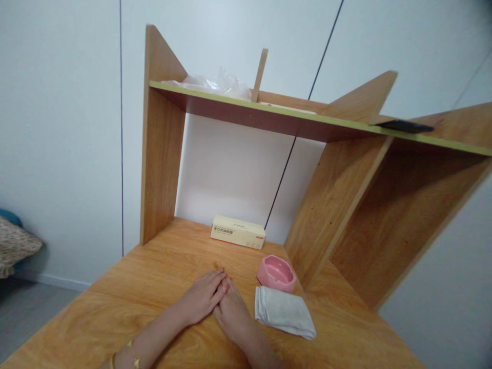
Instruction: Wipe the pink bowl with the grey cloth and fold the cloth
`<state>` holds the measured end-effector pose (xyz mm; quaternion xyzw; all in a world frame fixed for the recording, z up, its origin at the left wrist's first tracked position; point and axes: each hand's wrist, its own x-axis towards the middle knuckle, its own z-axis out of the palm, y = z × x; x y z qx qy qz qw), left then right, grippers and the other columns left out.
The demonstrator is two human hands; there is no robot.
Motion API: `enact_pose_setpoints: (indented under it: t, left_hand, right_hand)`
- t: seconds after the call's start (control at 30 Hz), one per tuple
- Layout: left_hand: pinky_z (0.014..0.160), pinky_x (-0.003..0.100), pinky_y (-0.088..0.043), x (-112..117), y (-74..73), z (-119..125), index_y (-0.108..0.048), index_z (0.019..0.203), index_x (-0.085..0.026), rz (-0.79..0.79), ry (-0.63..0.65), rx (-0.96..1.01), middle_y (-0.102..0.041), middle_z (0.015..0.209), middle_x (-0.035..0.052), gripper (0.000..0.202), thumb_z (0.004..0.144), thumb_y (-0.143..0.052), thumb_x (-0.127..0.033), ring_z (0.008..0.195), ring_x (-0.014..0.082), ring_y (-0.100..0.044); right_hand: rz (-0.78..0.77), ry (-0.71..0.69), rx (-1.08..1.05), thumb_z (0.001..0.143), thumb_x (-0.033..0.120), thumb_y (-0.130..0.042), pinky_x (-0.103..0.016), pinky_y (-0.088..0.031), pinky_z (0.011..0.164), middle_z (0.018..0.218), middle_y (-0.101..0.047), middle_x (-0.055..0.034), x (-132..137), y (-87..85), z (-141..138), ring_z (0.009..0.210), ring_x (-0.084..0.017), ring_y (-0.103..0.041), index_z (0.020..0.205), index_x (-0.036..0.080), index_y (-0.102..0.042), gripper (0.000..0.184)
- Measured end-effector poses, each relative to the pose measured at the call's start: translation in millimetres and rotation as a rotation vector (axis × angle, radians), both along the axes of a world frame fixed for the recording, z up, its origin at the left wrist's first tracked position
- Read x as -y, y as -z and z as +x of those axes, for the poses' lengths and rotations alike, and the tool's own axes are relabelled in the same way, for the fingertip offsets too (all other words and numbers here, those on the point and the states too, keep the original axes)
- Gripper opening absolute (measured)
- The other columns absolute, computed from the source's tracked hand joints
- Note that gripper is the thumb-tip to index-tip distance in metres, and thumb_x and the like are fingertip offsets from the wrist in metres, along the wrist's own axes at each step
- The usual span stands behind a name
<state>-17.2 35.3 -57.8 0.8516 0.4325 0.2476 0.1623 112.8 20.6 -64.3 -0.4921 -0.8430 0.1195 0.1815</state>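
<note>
My left hand [203,296] and my right hand [232,313] rest together on the wooden desk, touching at the fingers. The fingers lie flat and overlap, so some fingertips are hidden. Neither hand visibly holds an object. To the right of my right hand lies a folded light grey cloth [286,311]. Just behind the cloth stands a pink ashtray-like dish [274,274] with a notched rim. Farther back, against the wall, is a cream cling film box [237,233], lying lengthwise. Gold bracelets circle my left wrist.
The desk [130,292] carries a wooden shelf unit [161,154] with upright panels at left and right. On its upper shelf lie a clear plastic bag [219,84] and a dark flat object [405,126]. Patterned fabric [17,246] shows at far left.
</note>
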Motion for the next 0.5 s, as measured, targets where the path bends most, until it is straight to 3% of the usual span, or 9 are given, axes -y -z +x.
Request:
enact_pose_setpoints:
  t: [0.23, 0.5]
  left_hand:
    - [0.101, 0.037, -0.031, 1, -0.8, 0, -0.047, 0.124, -0.014, 0.022, 0.001, -0.01, -0.044, 0.131, 0.0114, 0.053, 0.091, -0.023, -0.047, 0.121, 0.0206, -0.04]
    - [0.101, 0.037, -0.032, 0, 0.5, 0, -0.047, 0.124, -0.014, 0.038, 0.006, -0.013, -0.045, 0.13, 0.0115, 0.051, 0.091, -0.025, -0.046, 0.12, 0.0205, -0.04]
  right_hand:
    - [-0.018, 0.015, 0.015, 0.083, 0.022, -0.034, -0.04, -0.024, 0.104, 0.137, -0.035, -0.0164, 3, -5.4, -2, 0.126, -0.025, -0.03, 0.133, 0.006, -0.032, 0.052]
    - [0.034, -0.005, -0.021, 0.083, 0.023, -0.035, -0.039, -0.024, 0.104, 0.137, -0.035, -0.0116, -1, 4.9, 0, 0.126, -0.023, -0.03, 0.135, 0.013, -0.028, 0.053]
